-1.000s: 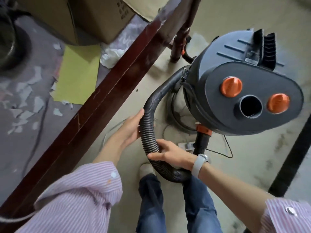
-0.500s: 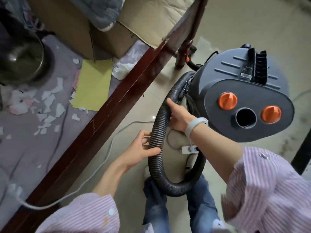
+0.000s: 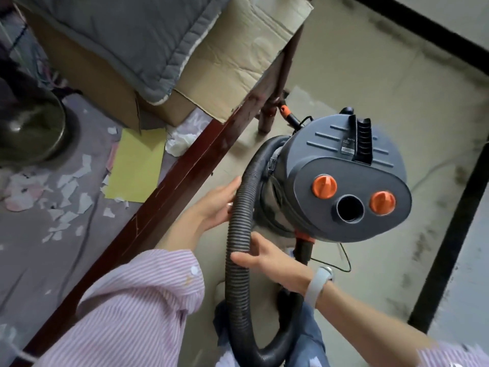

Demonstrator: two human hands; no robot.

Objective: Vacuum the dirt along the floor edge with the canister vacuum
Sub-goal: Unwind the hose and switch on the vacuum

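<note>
**Head view: both hands on vacuum hose beside table edge**

Head camera looked down on a canister vacuum (image 3: 341, 186) standing on the bare floor (image 3: 357, 75), its dark lid showing two orange knobs (image 3: 324, 186) either side of an open round port (image 3: 349, 208). What lay inside the port could not be told. A cardboard box (image 3: 225, 64) sat on the table, with a grey quilted pad (image 3: 119, 30) lying over it; its contents were hidden.

The ribbed black hose (image 3: 238, 234) ran from the canister's left side down in a loop past the person's knees. The left hand (image 3: 215, 205) lay against the hose's outer side, fingers fairly straight and touching it. The right hand (image 3: 267, 256), wearing a pale wristband (image 3: 316, 286), gripped the hose lower down, thumb and fingers curled round it.

The dark wooden table edge (image 3: 164, 205) ran diagonally just left of the hose. Torn paper scraps (image 3: 68, 186) and a yellow sheet (image 3: 137, 165) lay on the tabletop. Open floor stretched right of the canister to a black strip (image 3: 449, 226).
</note>
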